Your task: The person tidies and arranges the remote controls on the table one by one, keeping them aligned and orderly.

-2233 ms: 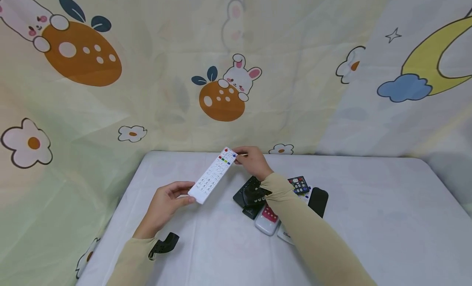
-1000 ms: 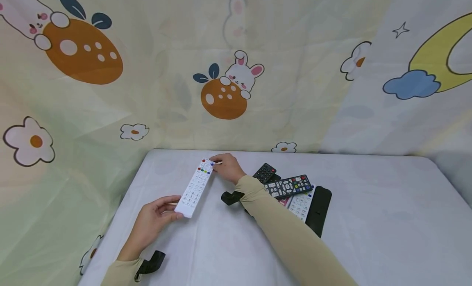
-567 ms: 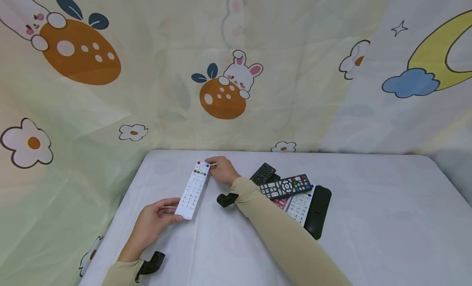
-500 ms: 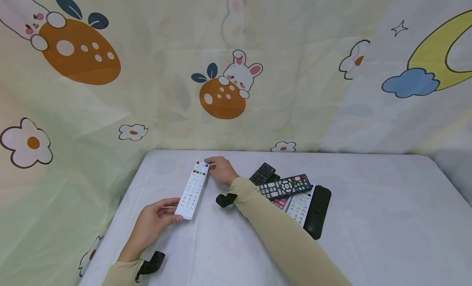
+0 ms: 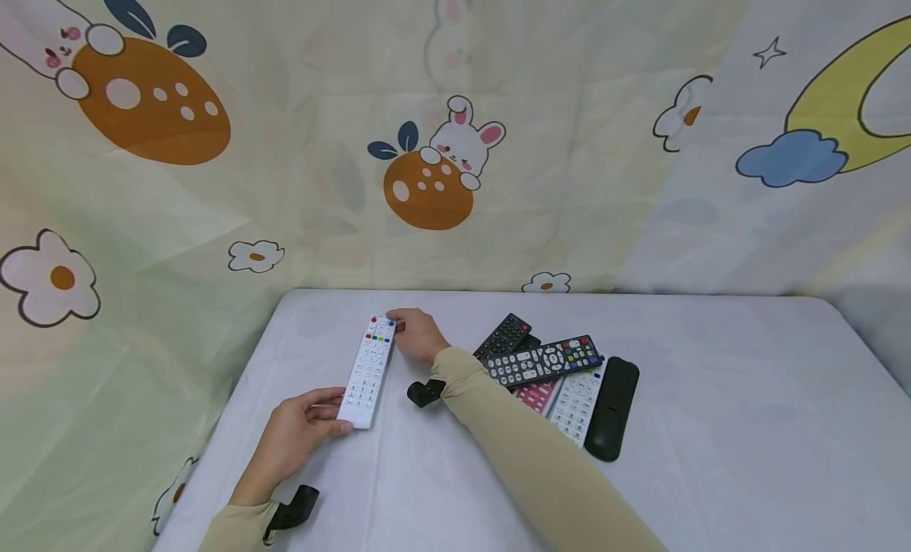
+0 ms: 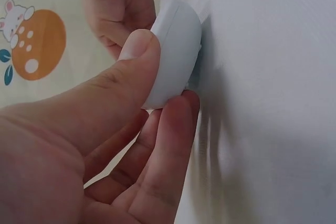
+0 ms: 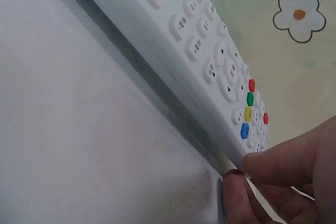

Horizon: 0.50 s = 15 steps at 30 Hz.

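Note:
A white remote control [image 5: 366, 374] with coloured buttons at its far end lies lengthwise between my hands, close over the white table. At its near end, my left hand [image 5: 299, 429] pinches it, thumb [image 6: 139, 51] on one side and fingertips on the other, as the left wrist view shows. My right hand [image 5: 418, 336] holds the far right corner. In the right wrist view its thumb [image 7: 283, 161] presses the edge beside the coloured buttons, with a finger underneath. A narrow shadowed gap shows along the remote's side there.
Right of my right arm lies a heap: a long black remote [image 5: 542, 361], a small black remote [image 5: 504, 336], a red-buttoned remote [image 5: 538, 395], another white remote [image 5: 576, 406] and a plain black elongated object [image 5: 614, 410]. A printed cloth [image 5: 320, 180] hangs behind the table.
Both hands have carried the white remote leftward and down toward the table, turning it to point more straight away from me. My right arm moved left, uncovering more of the heap.

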{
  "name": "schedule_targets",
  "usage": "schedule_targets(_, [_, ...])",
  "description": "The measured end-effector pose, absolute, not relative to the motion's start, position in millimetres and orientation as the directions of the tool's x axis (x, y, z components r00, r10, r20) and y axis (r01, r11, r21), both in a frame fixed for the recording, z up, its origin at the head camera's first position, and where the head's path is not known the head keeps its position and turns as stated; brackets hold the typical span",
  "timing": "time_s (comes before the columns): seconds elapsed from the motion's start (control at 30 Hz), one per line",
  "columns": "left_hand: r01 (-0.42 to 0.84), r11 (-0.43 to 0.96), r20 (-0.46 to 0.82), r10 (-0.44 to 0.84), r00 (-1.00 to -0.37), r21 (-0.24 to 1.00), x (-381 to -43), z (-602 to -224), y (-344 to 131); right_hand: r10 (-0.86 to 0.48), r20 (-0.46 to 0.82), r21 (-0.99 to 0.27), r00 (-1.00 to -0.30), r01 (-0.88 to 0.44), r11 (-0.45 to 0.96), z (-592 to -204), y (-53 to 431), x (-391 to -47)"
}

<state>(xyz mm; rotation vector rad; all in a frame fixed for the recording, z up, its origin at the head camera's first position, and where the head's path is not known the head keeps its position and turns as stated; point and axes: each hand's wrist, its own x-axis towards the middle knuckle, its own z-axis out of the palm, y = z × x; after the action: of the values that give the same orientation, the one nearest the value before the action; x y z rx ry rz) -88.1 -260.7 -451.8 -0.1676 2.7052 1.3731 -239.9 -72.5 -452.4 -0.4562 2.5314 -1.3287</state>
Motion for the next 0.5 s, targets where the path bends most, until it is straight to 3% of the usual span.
schedule_targets(0.5, [-0.122,0.634,-0.12,-0.047,-0.992,0.764,-87.7,-455.3,-263.3,-0.382,-0.094,-0.807,-0.919,-0.154,0.57,-456.6,-75.0,-237.1])
